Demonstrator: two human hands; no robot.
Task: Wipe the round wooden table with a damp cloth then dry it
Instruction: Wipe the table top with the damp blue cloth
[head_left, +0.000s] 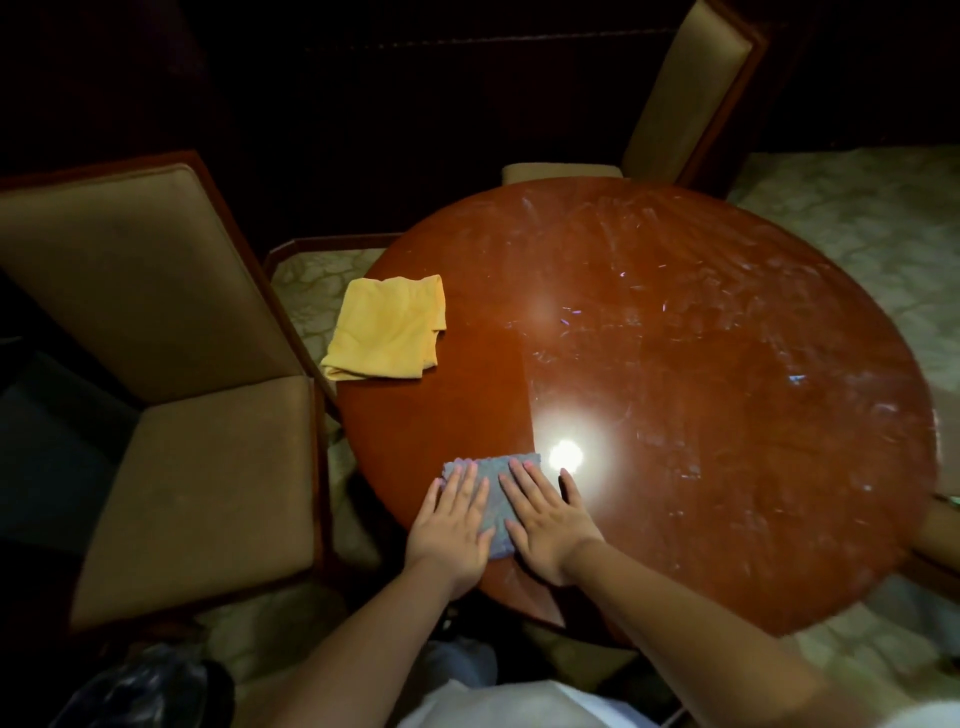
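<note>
The round wooden table (675, 389) has a glossy red-brown top with pale smears across its right and far parts and a bright light reflection near its front. A folded grey cloth (496, 493) lies on the near left part of the top. My left hand (454, 525) and my right hand (545, 519) lie flat on it side by side, fingers straight and pointing away from me. A folded yellow cloth (387, 327) rests on the table's far left edge, apart from both hands.
A tan upholstered chair (171, 415) with a dark wood frame stands close on the left. A second chair (685, 93) stands behind the table. A third chair's edge (935, 535) shows at the right. Patterned carpet (857, 208) surrounds the table.
</note>
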